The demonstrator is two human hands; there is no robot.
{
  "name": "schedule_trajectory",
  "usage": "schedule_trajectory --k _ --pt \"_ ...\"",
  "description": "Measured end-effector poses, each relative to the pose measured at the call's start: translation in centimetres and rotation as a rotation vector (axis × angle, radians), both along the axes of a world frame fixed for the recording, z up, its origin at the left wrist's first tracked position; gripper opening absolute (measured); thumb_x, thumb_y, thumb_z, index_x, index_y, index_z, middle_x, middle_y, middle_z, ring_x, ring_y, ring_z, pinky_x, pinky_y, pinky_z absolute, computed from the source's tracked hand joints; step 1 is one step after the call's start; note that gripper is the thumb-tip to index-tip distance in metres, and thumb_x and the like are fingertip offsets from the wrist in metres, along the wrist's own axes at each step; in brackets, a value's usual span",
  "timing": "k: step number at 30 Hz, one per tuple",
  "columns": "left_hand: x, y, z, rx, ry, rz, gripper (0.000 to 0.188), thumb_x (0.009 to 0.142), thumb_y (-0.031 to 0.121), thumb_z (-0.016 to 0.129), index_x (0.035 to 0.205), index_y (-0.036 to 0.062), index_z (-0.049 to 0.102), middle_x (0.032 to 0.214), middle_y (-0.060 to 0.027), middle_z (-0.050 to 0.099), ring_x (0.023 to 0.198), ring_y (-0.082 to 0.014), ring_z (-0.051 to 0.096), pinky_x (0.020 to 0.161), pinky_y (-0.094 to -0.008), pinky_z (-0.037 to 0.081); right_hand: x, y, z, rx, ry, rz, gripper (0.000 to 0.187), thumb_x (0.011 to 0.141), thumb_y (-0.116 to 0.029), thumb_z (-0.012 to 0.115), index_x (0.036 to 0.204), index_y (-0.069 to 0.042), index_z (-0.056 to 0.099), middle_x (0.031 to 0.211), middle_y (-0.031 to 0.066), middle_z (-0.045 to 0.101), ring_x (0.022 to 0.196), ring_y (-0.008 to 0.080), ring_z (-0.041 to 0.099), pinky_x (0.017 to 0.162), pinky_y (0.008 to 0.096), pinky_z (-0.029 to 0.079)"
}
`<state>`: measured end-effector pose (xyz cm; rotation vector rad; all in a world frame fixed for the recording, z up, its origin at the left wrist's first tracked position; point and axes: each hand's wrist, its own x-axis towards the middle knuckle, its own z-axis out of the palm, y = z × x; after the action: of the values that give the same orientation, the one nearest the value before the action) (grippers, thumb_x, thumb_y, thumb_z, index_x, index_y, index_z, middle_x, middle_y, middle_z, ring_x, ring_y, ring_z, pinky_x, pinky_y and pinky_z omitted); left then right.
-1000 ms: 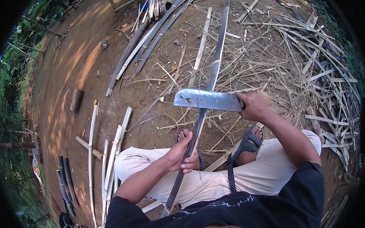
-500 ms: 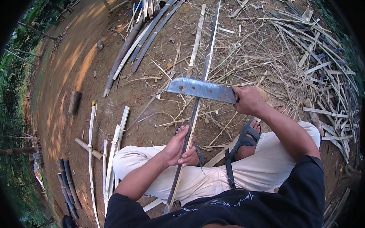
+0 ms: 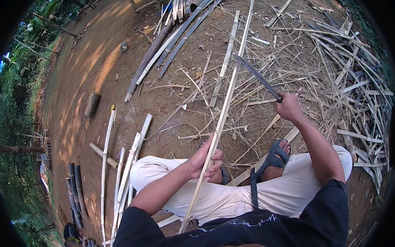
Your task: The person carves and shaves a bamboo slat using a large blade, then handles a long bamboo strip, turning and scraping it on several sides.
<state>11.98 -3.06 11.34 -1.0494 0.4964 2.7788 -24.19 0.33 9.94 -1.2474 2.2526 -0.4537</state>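
A long split bamboo strip [image 3: 226, 100] runs from my lap away to the far edge, its pale face turned up. Near its lower part, my left hand [image 3: 206, 162] is closed around it, above my crossed legs. In my right hand [image 3: 290, 107] is a machete [image 3: 259, 77], gripped by its handle. Its dark blade is seen nearly edge-on and slants up to the left, with the tip beside or touching the strip; I cannot tell which.
Thin shavings [image 3: 282, 74] litter the ground ahead. Split bamboo lies in a heap [image 3: 359, 85] at the right. Dark poles and strips [image 3: 152, 56] lie at the far left, pale strips [image 3: 128, 177] beside my left knee. A short log [image 3: 92, 105] is farther left.
The strip has turned from its dark side to its pale face. The machete has rolled from flat to nearly edge-on, and my right hand has shifted right. The whole view has shifted slightly.
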Motion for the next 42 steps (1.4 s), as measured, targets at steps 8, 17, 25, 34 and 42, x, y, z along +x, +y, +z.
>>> schedule_trajectory --k 8,17,25,34,42 --pt "-0.3 1.1 -2.6 0.142 -0.100 0.007 0.064 0.096 0.072 0.028 0.074 0.0131 0.041 0.048 0.0014 0.033 0.031 -0.0083 0.029 0.027 -0.0238 0.023 8.1 3.5 -0.7 -0.314 0.257 0.780 0.057 0.068 -0.013 0.070 0.124 -0.006 0.057 0.087 0.0155 0.070 0.077 0.0356 0.069 0.068 0.0458 0.055" --pt "0.0 2.0 -2.0 0.280 0.001 0.028 0.059 0.099 0.065 0.031 0.072 0.0123 0.041 0.046 0.0016 0.032 0.030 -0.0084 0.029 0.028 -0.0242 0.024 1.5 -0.2 -1.0 -0.065 0.326 0.326 0.042 0.074 -0.014 0.067 0.115 -0.006 0.062 0.077 0.0188 0.069 0.072 0.0376 0.069 0.067 0.0485 0.056" --pt "-0.3 2.7 -1.4 0.217 -0.020 -0.042 0.063 0.097 0.069 0.024 0.070 0.0131 0.037 0.047 0.0025 0.031 0.031 -0.0079 0.028 0.028 -0.0235 0.024 0.5 -1.5 -2.9 -0.111 0.277 0.378 0.049 0.070 -0.014 0.069 0.118 -0.010 0.062 0.080 0.0164 0.070 0.073 0.0361 0.070 0.066 0.0472 0.055" --pt "0.9 3.9 -1.4 0.282 0.062 -0.112 0.072 0.091 0.080 0.019 0.070 0.0129 0.035 0.047 0.0024 0.030 0.032 -0.0079 0.026 0.029 -0.0229 0.024 4.1 0.2 -3.9 -0.404 0.349 0.682 0.044 0.071 -0.017 0.070 0.114 -0.008 0.064 0.080 0.0146 0.070 0.074 0.0338 0.070 0.067 0.0453 0.057" --pt "1.4 3.0 -1.8 0.318 0.074 -0.085 0.064 0.094 0.071 0.023 0.069 0.0139 0.035 0.047 0.0021 0.029 0.032 -0.0075 0.028 0.029 -0.0227 0.024 7.4 -0.6 -0.3 -0.284 0.316 0.640 0.041 0.076 -0.014 0.066 0.115 -0.004 0.058 0.080 0.0172 0.070 0.072 0.0349 0.070 0.066 0.0455 0.057"
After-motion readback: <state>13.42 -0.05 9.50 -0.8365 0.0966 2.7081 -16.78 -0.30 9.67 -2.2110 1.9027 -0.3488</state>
